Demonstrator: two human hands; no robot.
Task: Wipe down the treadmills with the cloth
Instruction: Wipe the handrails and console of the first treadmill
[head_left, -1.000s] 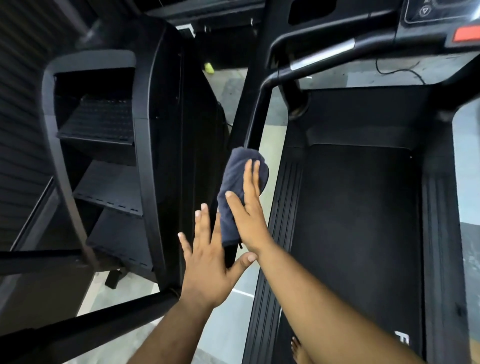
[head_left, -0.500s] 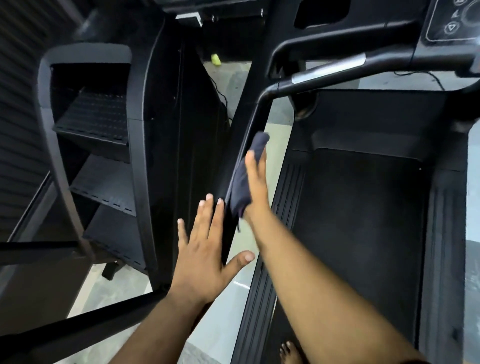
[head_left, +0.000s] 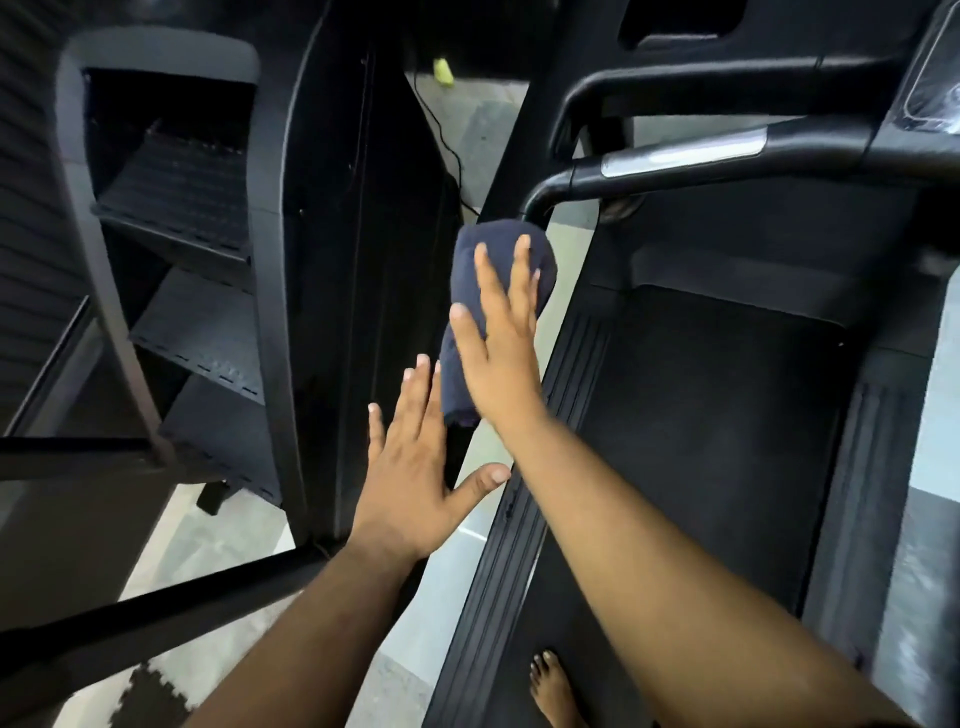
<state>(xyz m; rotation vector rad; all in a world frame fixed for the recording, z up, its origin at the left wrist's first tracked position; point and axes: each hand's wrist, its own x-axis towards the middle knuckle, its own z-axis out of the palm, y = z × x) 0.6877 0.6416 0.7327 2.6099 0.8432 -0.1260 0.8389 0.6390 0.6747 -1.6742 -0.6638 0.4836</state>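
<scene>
Cloth (head_left: 500, 291) higher, long axis up-post.

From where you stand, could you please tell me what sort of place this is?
Most likely a gym. A black treadmill belt runs beneath a black handrail with a silver grip sensor, a black stair-climber machine with ribbed steps stands beside it, and black-and-white foam floor tiles cover the ground.

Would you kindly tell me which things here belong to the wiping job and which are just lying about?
Belongs to the job:
cloth
right hand
treadmill upright
handrail

Just lying about:
stair-climber machine
yellow-green object
cable
</scene>
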